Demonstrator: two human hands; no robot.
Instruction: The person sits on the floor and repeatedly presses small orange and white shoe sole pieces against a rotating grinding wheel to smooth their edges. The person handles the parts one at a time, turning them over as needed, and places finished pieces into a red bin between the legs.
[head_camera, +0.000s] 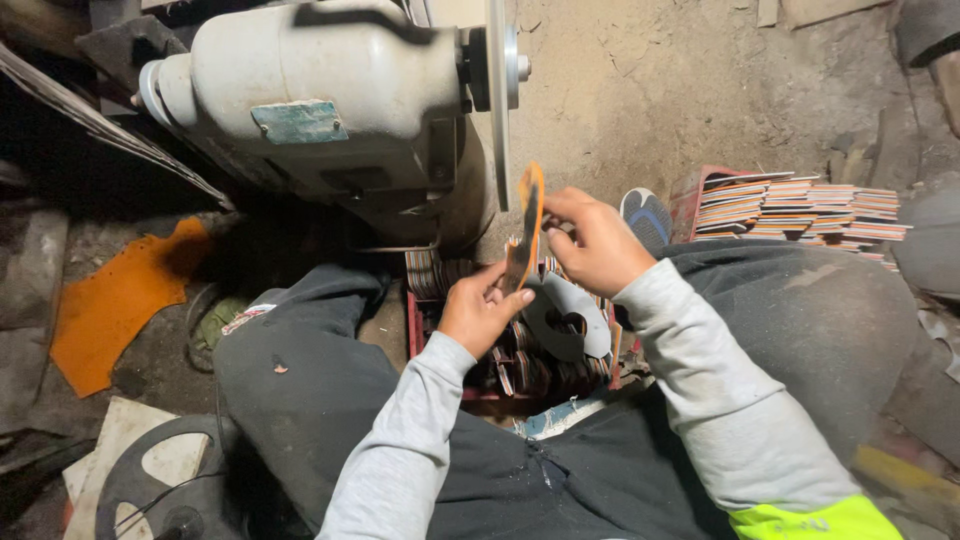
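Beside a dusty grinding wheel (497, 100), both hands, left (480, 308) and right (597, 243), pinch a thin orange-edged sole piece (526, 232).

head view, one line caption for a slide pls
Both hands, left and right, hold a flat orange shoe-sole-shaped piece edge-on by a grey motor's grinding disc.

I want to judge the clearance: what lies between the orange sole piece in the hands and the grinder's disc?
Nothing: in the head view, the orange sole piece stands right by the disc; contact unclear.

Count: one grinder (320, 110) with one disc (497, 100); two hands (478, 310) (598, 243); one sole (526, 230); two crates (420, 325) (690, 200) of soles.
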